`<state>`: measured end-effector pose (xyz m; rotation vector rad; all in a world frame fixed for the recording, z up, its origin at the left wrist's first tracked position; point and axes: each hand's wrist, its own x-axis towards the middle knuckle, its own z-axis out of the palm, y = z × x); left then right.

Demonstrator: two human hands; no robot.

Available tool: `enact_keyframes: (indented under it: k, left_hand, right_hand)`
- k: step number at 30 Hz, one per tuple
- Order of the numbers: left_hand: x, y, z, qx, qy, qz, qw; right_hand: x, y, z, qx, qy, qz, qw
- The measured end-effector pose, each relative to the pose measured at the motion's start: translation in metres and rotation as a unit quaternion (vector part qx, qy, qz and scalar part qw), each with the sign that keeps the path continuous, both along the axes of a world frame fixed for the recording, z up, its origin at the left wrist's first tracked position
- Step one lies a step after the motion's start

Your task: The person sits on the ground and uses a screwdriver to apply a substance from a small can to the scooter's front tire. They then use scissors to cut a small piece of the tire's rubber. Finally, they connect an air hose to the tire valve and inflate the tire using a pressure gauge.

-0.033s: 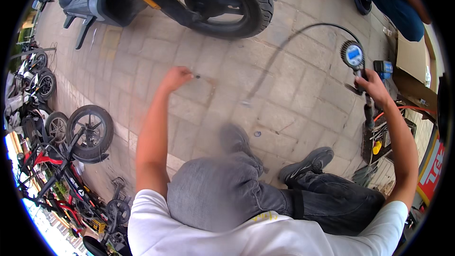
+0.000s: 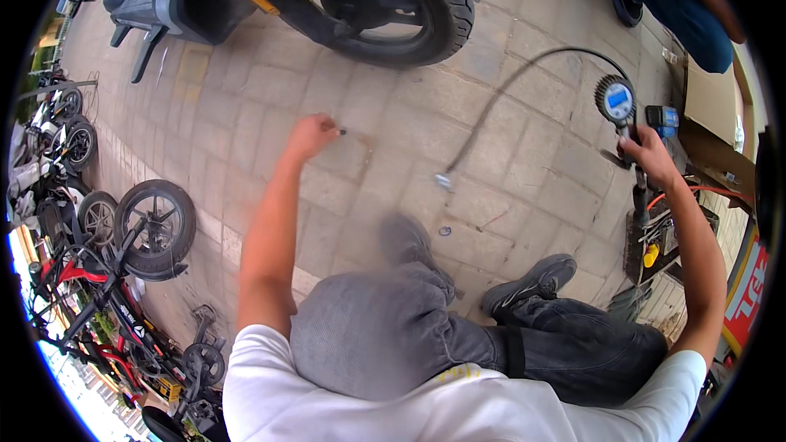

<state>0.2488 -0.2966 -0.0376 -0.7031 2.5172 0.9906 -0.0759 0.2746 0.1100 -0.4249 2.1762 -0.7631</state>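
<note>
My right hand (image 2: 648, 155) is closed around the handle of a digital tire inflator gauge (image 2: 616, 101), which has a round dial and a lit blue screen. From it a thin black hose (image 2: 512, 79) arcs to the left, its metal tip (image 2: 443, 181) hanging over the paving. My left hand (image 2: 313, 136) is out at the left with its fingers pinched. A small dark piece (image 2: 342, 132) shows right at the fingertips; whether they grip it or it lies on the ground behind, I cannot tell. Beyond my hands stands a scooter wheel (image 2: 449, 8) with a black tire.
The grey scooter (image 2: 164, 0) is at the far left. Parked bikes (image 2: 155, 229) line the left side. At the right are a cardboard box (image 2: 711, 106), a blue-black battery pack (image 2: 661, 120), and an orange hose (image 2: 704, 189). Another person's leg (image 2: 684, 16) shows at upper right. A small ring (image 2: 444, 231) lies near my shoes.
The gauge in my right hand has shifted slightly right and down. The hose tip has swung right. My left hand has moved a little to the right, nearer the small dark piece.
</note>
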Motion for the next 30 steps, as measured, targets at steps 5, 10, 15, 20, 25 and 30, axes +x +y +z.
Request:
enact_keyframes:
  k: [5,10,15,20,25,30]
  left_hand:
    - [0.009,0.021,-0.061,-0.113,0.12,-0.086,0.983]
    - [0.011,0.008,-0.054,-0.074,0.057,0.003,0.996]
    - [-0.011,-0.007,-0.042,-0.12,0.106,0.13,0.978]
    - [-0.105,-0.039,0.046,0.3,0.401,0.432,0.75]
    - [-0.154,-0.048,0.048,0.284,0.29,0.499,0.766]
    - [-0.173,-0.049,0.03,0.467,0.369,0.574,0.562]
  right_hand:
    - [0.038,0.015,0.0,-0.012,0.002,-0.047,0.999]
    - [0.075,-0.017,-0.002,-0.002,-0.076,-0.028,0.997]
    - [0.101,-0.029,0.003,-0.006,-0.083,0.011,0.996]
    - [0.099,-0.021,-0.01,-0.016,-0.029,0.067,0.997]
    - [0.091,-0.033,-0.005,0.011,-0.017,0.071,0.997]
    - [0.098,-0.058,0.023,0.016,-0.006,0.049,0.999]
